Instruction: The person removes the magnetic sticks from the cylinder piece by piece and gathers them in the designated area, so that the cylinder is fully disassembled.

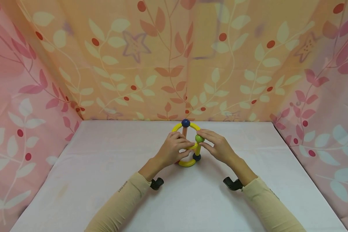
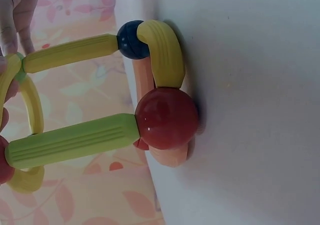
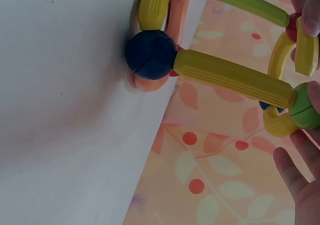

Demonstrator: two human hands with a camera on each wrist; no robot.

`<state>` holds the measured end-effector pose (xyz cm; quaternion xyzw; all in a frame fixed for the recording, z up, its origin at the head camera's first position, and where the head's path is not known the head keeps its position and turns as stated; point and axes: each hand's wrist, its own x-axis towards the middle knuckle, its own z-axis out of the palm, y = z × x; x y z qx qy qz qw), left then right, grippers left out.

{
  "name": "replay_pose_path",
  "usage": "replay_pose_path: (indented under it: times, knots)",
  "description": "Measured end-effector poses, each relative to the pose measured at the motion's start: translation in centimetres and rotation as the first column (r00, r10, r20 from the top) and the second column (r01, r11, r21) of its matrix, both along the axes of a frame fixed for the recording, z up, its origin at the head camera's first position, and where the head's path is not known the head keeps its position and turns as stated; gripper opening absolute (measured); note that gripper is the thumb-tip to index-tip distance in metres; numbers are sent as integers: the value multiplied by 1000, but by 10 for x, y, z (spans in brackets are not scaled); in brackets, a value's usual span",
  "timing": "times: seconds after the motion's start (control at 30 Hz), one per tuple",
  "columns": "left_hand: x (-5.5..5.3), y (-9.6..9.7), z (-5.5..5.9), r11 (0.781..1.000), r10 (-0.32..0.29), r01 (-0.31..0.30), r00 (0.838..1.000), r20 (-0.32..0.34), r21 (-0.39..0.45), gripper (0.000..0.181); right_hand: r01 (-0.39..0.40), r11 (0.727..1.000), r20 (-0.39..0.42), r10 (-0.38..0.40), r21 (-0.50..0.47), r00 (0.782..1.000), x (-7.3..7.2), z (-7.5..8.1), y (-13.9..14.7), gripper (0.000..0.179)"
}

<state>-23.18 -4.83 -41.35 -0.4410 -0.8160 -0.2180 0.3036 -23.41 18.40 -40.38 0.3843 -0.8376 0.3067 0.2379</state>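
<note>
A frame built of coloured rods and balls stands upright on the table. Its base has a blue ball (image 3: 151, 55), a red ball (image 2: 167, 118) and curved rods. A straight yellow rod (image 3: 235, 78) and a light green rod (image 2: 72, 141) rise from it. My left hand (image 1: 175, 146) pinches a curved yellow rod (image 3: 306, 50) at the near side of the upper ring. With thumb and fingers, my right hand (image 1: 217, 145) holds the green ball (image 1: 199, 138) atop the straight yellow rod. Another blue ball (image 1: 186, 123) sits at the ring's far side. The left hand partly hides the red balls in the head view.
The frame stands on a white-covered table (image 1: 104, 154), near its back edge. Patterned cloth (image 1: 174, 58) hangs behind the table and at both sides. Dark curved fittings (image 1: 232, 183) show beneath both wrists.
</note>
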Motion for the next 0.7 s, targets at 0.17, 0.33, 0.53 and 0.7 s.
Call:
replay_pose_path:
  times: [0.17, 0.33, 0.53, 0.7]
  knots:
    - [1, -1, 2, 1000, 0, 0, 1000, 6, -4, 26, 7, 1000, 14, -7, 5, 1000, 0, 0, 0, 49]
    - [1, -1, 2, 1000, 3, -3, 1000, 18, -7, 26, 11, 1000, 18, -11, 6, 1000, 0, 1, -1, 50]
    - [2, -1, 3, 1000, 0, 0, 1000, 25, -4, 26, 16, 1000, 15, -16, 6, 1000, 1, 0, -1, 49]
    - [1, -2, 2, 1000, -1, 1, 999, 39, -1, 27, 17, 1000, 10, -17, 8, 1000, 1, 0, -1, 49]
